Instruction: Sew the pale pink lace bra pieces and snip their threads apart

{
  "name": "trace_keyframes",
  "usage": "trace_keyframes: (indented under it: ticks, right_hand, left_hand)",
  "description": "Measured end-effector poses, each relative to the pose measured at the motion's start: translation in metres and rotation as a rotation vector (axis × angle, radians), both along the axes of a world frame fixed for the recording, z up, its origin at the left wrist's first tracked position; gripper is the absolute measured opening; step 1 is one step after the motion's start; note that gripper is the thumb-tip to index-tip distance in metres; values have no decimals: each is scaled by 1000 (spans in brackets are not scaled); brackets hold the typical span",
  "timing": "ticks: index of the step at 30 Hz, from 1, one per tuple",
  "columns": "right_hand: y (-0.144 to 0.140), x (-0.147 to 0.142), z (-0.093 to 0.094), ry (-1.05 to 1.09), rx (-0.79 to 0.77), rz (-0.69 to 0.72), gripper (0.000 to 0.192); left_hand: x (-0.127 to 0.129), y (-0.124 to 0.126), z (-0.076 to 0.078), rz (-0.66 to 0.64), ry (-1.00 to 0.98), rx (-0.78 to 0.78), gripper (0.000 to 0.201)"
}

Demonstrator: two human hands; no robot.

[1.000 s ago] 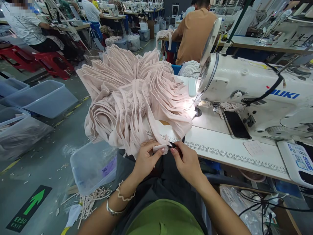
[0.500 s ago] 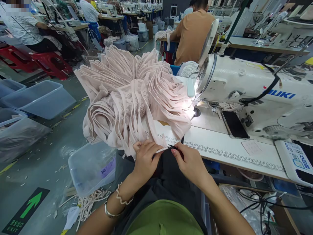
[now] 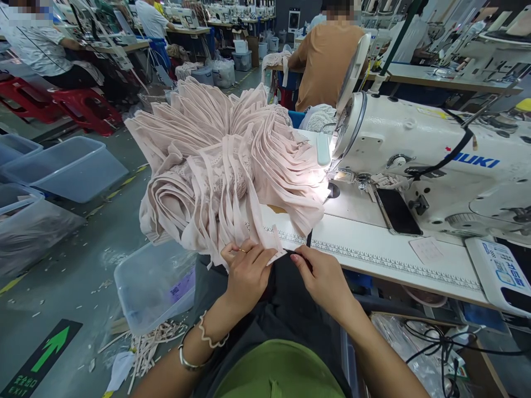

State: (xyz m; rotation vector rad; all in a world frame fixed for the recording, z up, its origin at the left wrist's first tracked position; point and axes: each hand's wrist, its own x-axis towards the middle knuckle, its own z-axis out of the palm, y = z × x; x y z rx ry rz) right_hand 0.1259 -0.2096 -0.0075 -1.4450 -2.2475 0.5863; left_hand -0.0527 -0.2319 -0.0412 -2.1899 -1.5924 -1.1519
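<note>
Now left hand (image 3: 245,269) has slid up, pinching the pink fabric strip end (image 3: 277,255); right hand (image 3: 321,276) grips small black snips (image 3: 299,255) at it, trimming ongoing.

Bright even workshop light, lamp (image 3: 324,148) glare on fabric (image 3: 232,166), wide-angle edge distortion

Garment factory, sewing floor. Evidence: industrial Juki machine (image 3: 431,160) on white bench (image 3: 373,249) w/ ruler strip on front edge, lamp lit at needle. Big stack of pink fabric pieces (image 3: 224,166) on bench. More machine rows (image 3: 232,11) in bkgd, other workers (image 3: 327,61) seated at them. Plastic bins (image 3: 70,171) on concrete floor, fabric offcuts (image 3: 153,342) scattered, green exit arrow (image 3: 45,351) on floor.
</note>
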Motion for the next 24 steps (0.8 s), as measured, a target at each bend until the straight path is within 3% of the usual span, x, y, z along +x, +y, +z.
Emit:
trace_keyframes:
  ticks: [5,12,16,21,24]
  right_hand:
    - [5,3,-4,119,-2,-64,30]
    - [5,1,-12,305,1,-123,30]
    - [3,-3,-15,335,8,-128,29]
    - [2,-6,-16,313,-14,-123,33]
    - [4,-5,-15,252,-23,-141,30]
  left_hand:
    - [-1,2,2,-75,-214,-93,23]
    - [-9,6,4,-196,-927,-529,20]
    - [-12,6,-1,-236,-1241,-651,26]
    - [-10,6,-1,-250,-1297,-663,30]
    - [-14,3,9,-312,-1013,-620,36]
